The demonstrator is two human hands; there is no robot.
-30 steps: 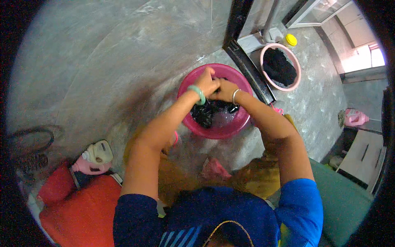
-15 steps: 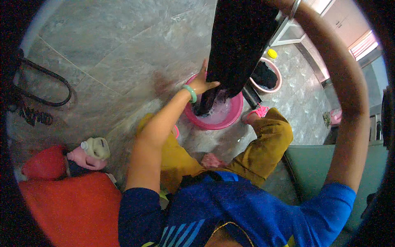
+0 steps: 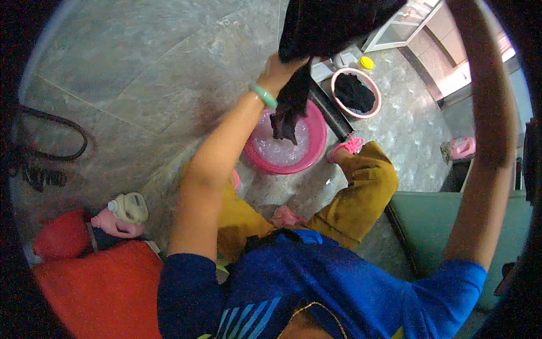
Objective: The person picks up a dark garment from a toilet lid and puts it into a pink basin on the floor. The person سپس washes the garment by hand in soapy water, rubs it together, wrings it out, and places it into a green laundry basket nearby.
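A long black garment (image 3: 333, 28) hangs from the top edge of the view, its bunched lower end dangling over a pink basin (image 3: 317, 150) of sudsy water. My left hand (image 3: 280, 72), slightly blurred and with a pale green bangle at the wrist, is closed on the garment's left side above the basin. Some fingers are hidden by the cloth. My right arm reaches up along the right side; its hand is beyond the top of the picture. The garment's upper part also lies outside the view.
Right of the basin stands a pale pink basket (image 3: 379, 104) with dark laundry, near a yellow-lidded tub (image 3: 366, 62). A dark bar (image 3: 333, 113) lies between. Detergent jugs (image 3: 117, 224) and a red cloth-like surface (image 3: 101, 288) are at lower left. A green seat (image 3: 446, 226) is at right.
The garment has risen, so its end now dangles at the basin. My left hand has moved up and gone from spread fingers to closed on the cloth. My right hand has left the view.
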